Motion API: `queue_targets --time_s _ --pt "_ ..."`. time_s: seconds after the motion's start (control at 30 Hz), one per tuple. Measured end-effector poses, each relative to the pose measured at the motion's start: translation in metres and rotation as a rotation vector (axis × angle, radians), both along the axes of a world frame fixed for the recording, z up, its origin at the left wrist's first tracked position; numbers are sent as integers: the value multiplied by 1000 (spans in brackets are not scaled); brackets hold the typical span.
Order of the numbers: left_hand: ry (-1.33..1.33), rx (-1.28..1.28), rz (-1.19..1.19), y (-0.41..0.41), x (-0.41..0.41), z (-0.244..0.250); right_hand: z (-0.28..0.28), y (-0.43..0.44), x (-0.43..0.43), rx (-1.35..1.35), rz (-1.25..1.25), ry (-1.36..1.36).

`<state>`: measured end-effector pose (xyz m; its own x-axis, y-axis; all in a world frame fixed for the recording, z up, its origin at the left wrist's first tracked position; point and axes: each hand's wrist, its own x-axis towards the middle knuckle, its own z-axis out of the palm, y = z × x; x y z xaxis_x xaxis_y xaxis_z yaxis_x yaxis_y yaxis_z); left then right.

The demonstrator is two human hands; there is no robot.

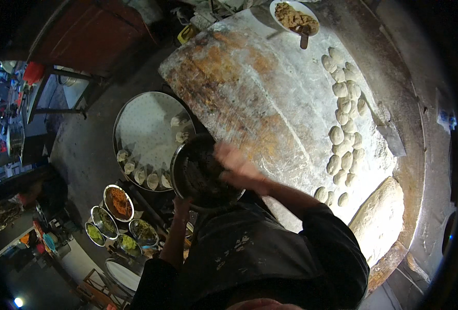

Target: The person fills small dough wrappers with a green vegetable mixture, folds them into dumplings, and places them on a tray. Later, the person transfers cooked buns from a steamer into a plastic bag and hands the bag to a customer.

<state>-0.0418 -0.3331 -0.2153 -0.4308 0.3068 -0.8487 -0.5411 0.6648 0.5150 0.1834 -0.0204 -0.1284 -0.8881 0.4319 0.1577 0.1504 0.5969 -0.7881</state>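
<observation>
A dark round metal basin (202, 170) is held close to the front of my apron, at the near left edge of the floured wooden board (260, 100). My left hand (182, 204) grips the basin's near left rim. Over the basin's right side is my right hand (238, 166), blurred, with fingers apart and nothing seen in it. What lies in the dark basin is hard to make out. Behind and left of it is a large round perforated steamer tray (149, 128) with several filled dough pieces (152, 181) along its edge.
Dough portions (339, 90) run along the board's right side, near a scraper (392, 138) and a large dough mass (380, 221). A white bowl of filling (295, 17) with a dark-handled utensil sits at the far end. Metal bowls of fillings (119, 203) stand low at left.
</observation>
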Motion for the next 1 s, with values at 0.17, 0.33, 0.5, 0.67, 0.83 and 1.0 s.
queue_targets --time_s 0.17,0.33,0.5,0.67,0.83,1.0 --pt "82 179 105 27 27 68 -19 164 32 332 -618 -130" --pt "-116 -240 -81 27 8 29 -46 216 27 508 -688 -268" --pt "182 400 -18 8 30 -5 -49 122 -29 438 -93 -59" --pt "-35 427 41 22 27 -4 22 -23 1 -25 249 -251" --pt "-14 441 -1 20 14 -14 10 -38 42 180 -342 -125" --pt "70 135 -311 28 -8 30 25 -128 24 -34 -302 -132"
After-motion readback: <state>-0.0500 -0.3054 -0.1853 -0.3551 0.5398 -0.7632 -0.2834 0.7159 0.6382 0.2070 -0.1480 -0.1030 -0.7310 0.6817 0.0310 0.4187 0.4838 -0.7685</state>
